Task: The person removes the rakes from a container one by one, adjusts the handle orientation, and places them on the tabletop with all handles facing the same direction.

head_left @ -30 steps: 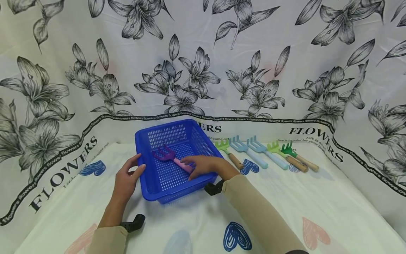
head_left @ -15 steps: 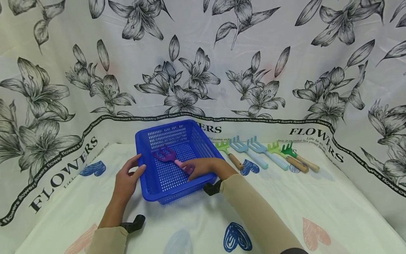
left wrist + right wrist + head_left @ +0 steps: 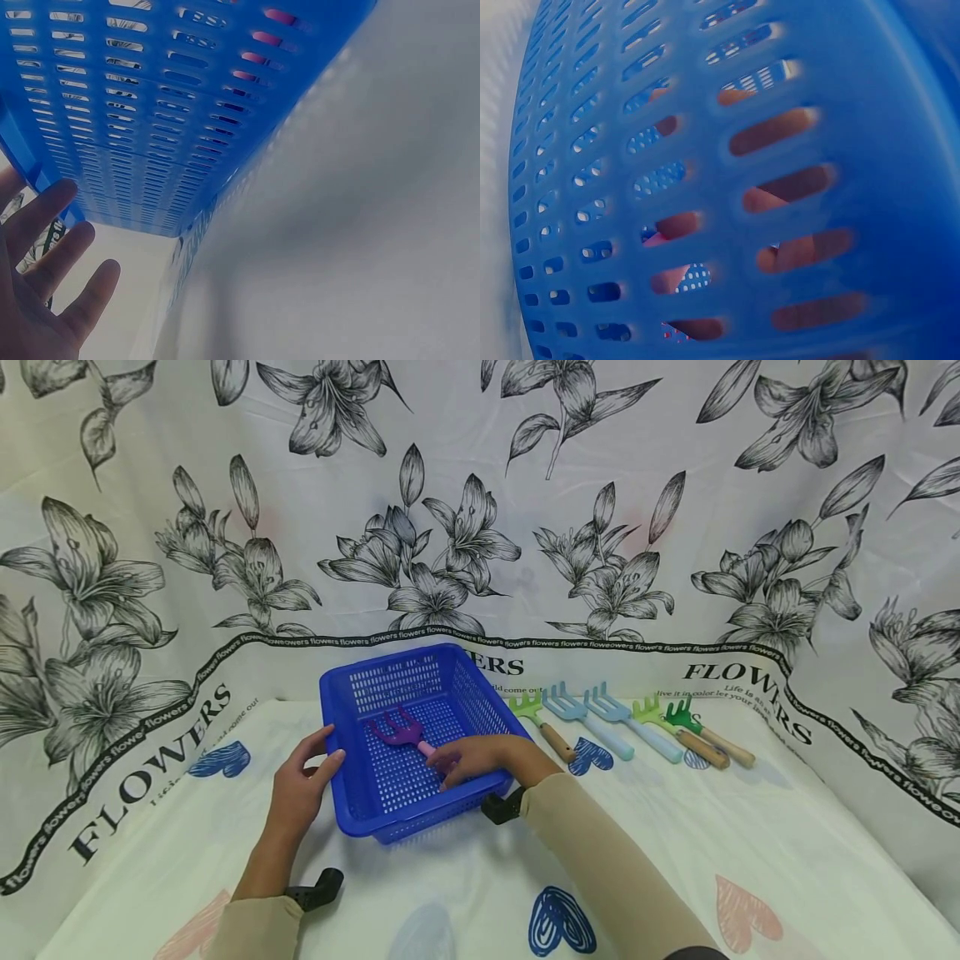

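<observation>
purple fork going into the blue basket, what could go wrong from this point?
1. The right hand holds the purple garden fork by its pink handle, inside the blue basket; its tines might catch in the slotted floor on release.
2. The left hand only touches the basket's left rim, so the basket may slide on the cloth if nudged.
3. The right sleeve lies close to the row of hand rakes and could brush them when pulling back.

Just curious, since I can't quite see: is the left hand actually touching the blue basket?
Touching. In the head view the left hand rests its thumb and fingertips against the rim of the blue basket, with no gap visible between them.
</observation>
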`<state>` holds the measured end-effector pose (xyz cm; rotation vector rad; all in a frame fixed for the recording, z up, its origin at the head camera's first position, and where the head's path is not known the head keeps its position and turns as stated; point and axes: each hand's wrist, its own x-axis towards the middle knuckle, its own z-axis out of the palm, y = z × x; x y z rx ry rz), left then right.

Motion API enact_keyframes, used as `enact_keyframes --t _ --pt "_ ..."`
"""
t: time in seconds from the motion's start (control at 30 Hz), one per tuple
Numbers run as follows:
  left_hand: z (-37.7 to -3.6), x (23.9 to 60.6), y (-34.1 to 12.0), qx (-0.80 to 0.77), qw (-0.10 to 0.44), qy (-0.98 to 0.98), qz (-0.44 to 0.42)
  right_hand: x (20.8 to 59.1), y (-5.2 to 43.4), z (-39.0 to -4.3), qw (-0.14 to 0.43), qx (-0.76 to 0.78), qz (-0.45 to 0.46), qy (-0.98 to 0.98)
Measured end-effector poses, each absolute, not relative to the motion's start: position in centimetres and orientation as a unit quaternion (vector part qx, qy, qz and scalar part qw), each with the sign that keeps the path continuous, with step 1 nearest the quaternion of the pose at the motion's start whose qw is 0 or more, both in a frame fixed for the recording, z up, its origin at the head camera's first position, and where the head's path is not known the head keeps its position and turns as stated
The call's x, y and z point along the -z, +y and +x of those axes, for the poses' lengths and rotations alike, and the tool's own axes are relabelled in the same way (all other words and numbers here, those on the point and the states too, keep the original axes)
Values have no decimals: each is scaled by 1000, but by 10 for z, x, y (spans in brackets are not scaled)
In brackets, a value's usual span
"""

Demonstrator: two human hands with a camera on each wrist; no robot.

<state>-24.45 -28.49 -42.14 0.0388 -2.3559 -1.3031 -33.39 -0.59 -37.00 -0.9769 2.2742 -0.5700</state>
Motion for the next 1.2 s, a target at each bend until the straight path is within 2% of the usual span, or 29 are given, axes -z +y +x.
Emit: enact_keyframes --t 0.43,0.57,0.87,1.0,1.1,1.2 --pt "-246 424 -286 468 228 -854 16 367 -5 -333 283 242 -347 861" --pt "-247 425 -285 466 231 -854 13 365 -5 -332 256 267 -338 865" --pt "-245 422 -284 470 225 -853 13 367 -3 -336 126 348 -353 859" --pt "-243 420 -284 468 226 -855 13 367 -3 -339 82 365 -333 865" --pt "-243 420 -284 463 226 -857 13 367 -3 -340 79 370 -312 872" --pt "-243 420 -284 466 224 -856 13 367 -3 -339 101 354 -316 874"
